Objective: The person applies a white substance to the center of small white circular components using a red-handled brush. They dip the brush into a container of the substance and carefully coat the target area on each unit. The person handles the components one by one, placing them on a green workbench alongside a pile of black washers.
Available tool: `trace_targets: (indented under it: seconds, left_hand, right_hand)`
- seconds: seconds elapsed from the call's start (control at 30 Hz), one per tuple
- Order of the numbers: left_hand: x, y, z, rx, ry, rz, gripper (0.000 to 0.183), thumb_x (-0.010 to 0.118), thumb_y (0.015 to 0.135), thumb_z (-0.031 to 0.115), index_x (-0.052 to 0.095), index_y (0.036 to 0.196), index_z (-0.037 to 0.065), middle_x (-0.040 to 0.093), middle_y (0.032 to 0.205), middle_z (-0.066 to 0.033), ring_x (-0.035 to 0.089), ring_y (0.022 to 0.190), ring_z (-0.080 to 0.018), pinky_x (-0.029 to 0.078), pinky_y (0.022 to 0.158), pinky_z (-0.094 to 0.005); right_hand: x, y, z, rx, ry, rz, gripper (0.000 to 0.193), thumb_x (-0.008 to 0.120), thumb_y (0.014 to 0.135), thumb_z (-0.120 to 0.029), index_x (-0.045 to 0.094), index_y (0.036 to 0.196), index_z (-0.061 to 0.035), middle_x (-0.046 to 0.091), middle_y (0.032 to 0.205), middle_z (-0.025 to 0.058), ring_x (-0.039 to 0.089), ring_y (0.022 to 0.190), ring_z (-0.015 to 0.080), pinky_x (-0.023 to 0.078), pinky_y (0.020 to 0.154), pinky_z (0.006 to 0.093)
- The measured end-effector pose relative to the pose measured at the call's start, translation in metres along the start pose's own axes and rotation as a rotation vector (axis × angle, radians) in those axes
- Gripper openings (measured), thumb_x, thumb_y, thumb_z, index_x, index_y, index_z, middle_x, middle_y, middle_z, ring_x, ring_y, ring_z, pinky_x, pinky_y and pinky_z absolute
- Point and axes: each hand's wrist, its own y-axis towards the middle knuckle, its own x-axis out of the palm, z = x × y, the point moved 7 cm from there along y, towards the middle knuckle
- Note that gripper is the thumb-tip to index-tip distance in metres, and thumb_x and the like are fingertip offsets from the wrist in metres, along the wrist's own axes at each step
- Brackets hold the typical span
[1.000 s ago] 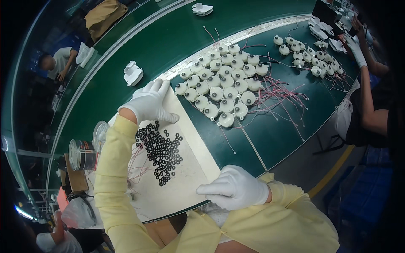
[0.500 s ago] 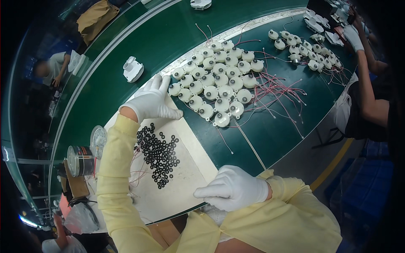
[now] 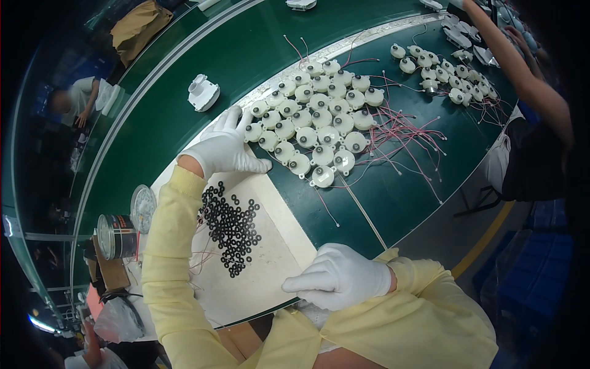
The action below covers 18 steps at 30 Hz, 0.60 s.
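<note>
My left hand (image 3: 228, 146), in a white glove, lies with fingers spread at the left edge of a group of round cream-coloured motor-like parts (image 3: 319, 117). Its fingertips come up against the nearest of them, and the thumb points right along the white board (image 3: 279, 270). Most of these parts carry a small dark cap, and red and white wires trail off to their right. Below the left hand, many small black rings (image 3: 230, 224) lie loose on the board. My right hand (image 3: 341, 277), also gloved, rests by the near table edge, fingers curled and forefinger pointing left; nothing shows in it.
A white plastic housing (image 3: 203, 93) rides on the green belt (image 3: 160, 117) beyond my left hand. At left stand an open tin (image 3: 117, 236) and a round lid (image 3: 144, 209). More cream parts (image 3: 455, 77) lie at the far right, near a co-worker's arm (image 3: 522, 67).
The white housing on the belt has shifted right and slightly away from me. The co-worker's arm at the right now stretches farther over the belt. My hands have barely moved.
</note>
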Motion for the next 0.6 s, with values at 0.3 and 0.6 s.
trace_targets:
  seconds: [0.3, 0.6]
  left_hand:
    - [0.0026, 0.0044, 0.0015, -0.058, -0.031, -0.044, 0.134, 0.078, 0.058, 0.072, 0.022, 0.159, 0.004, 0.020, 0.161, -0.0240, 0.019, 0.151, -0.0412, 0.030, 0.119, -0.0467]
    - [0.0076, 0.0062, -0.0028, -0.069, -0.069, -0.031, 0.135, 0.078, 0.058, 0.073, 0.021, 0.160, 0.006, 0.015, 0.163, -0.0264, 0.015, 0.152, -0.0443, 0.026, 0.121, -0.0503]
  right_hand:
    - [-0.0022, 0.0013, -0.0014, 0.008, -0.014, -0.005, 0.030, 0.069, 0.077, -0.009, 0.070, 0.107, -0.0066, 0.065, 0.065, 0.0046, 0.060, 0.054, 0.0259, 0.044, 0.050, 0.0360]
    - [-0.0021, 0.0018, -0.0017, 0.005, -0.017, -0.016, 0.031, 0.069, 0.077, -0.009, 0.070, 0.108, -0.0068, 0.065, 0.066, 0.0041, 0.060, 0.055, 0.0259, 0.044, 0.050, 0.0361]
